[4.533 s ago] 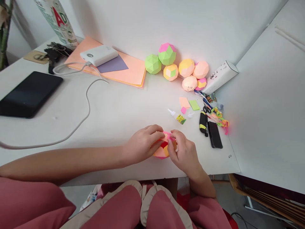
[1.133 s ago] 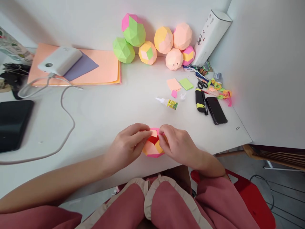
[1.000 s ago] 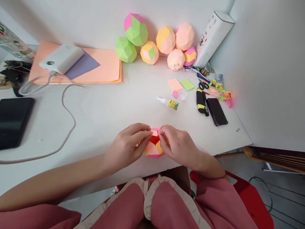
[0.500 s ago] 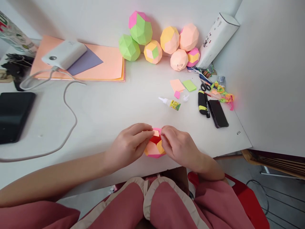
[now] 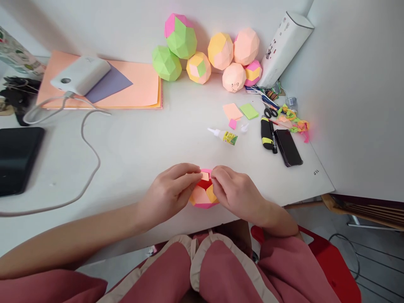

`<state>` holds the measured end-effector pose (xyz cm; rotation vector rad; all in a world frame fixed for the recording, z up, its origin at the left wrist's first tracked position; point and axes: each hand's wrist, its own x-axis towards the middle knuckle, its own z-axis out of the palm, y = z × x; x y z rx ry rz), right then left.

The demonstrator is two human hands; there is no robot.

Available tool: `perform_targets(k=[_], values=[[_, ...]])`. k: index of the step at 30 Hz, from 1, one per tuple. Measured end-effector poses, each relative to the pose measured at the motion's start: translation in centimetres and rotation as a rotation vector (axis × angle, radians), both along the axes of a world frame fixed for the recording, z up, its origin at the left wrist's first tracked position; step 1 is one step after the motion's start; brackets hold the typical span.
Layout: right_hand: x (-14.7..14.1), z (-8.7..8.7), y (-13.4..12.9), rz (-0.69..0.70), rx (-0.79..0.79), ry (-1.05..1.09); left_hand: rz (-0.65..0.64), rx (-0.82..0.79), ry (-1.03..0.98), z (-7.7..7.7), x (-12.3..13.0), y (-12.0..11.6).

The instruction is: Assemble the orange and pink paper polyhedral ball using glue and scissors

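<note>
Paper ball (image 5: 200,195), seemingly pinched by both hands (image 5: 167,191) (image 5: 237,191), has a glue bottle (image 5: 225,136) lying beyond.

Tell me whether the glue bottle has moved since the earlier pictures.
No. Against the handwritten mark on the desk, the glue bottle keeps its place; the camera's view has shifted.

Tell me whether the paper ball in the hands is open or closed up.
Open: between the left hand and right hand, a gap in the paper ball shows its red inside.
</note>
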<state>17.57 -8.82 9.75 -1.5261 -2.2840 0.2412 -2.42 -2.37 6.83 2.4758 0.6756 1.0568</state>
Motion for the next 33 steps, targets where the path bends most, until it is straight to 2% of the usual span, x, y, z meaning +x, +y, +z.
perform_targets(k=[20,33], values=[[-0.05,-0.04,-0.08,-0.016,0.034,-0.025,-0.018,0.037,0.026,0.15,-0.06,0.08],[-0.06,-0.07,-0.12,-0.027,0.004,-0.001,-0.011,-0.019,0.006,0.11,-0.01,0.00]])
